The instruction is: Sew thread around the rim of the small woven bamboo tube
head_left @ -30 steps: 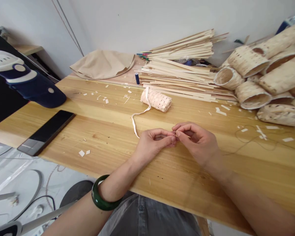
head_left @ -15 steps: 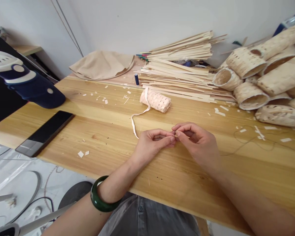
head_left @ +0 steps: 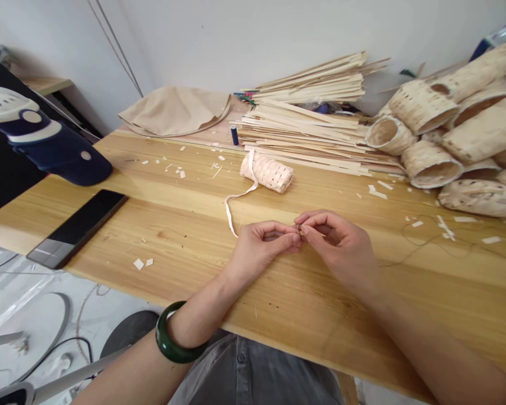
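Fingertip to fingertip, my left hand (head_left: 263, 247) and my right hand (head_left: 341, 244) meet above the table. Both are pinched closed on something tiny at their tips, too small to make out. A thin dark thread (head_left: 398, 263) lies on the wood to the right, its near end close to my right hand. Just beyond the hands a small woven cylinder of pale strips (head_left: 272, 173) rests on its side. From it a loose white strip (head_left: 230, 211) trails down toward my left hand.
Bundles of thin wooden strips (head_left: 303, 132) lie along the wall beside a blue spool (head_left: 234, 135). Woven tubes (head_left: 432, 163) are piled at right. A phone (head_left: 78, 228), a blue bottle (head_left: 63, 149) and a beige cloth (head_left: 177, 112) occupy the left side. Pale scraps (head_left: 139, 264) are scattered about.
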`<action>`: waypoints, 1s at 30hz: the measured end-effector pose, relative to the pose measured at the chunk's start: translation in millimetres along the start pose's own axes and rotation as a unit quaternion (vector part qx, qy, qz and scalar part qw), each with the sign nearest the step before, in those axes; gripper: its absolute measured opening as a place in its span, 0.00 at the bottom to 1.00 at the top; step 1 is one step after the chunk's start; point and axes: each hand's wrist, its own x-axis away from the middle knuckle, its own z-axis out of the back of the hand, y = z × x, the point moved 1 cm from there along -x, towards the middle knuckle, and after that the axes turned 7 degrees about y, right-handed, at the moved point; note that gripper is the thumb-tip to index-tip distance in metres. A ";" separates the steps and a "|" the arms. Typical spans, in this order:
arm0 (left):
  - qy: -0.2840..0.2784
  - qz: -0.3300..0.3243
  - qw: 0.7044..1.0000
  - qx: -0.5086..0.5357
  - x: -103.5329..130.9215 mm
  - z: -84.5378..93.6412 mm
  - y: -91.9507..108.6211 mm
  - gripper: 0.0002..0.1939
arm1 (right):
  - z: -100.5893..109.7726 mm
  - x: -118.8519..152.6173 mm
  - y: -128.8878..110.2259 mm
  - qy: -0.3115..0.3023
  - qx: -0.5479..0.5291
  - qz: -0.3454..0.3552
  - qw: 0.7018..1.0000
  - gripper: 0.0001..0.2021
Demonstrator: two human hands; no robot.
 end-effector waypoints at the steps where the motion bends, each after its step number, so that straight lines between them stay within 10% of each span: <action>1: 0.000 0.000 1.000 0.001 -0.1 0.0 0.1 0.12 | 0.0 0.0 0.0 0.000 0.002 0.000 1.000 0.05; 30: -0.010 0.003 1.000 -0.006 -0.6 -0.3 0.8 0.10 | 1.2 -0.4 -0.3 -0.012 0.004 0.009 1.000 0.05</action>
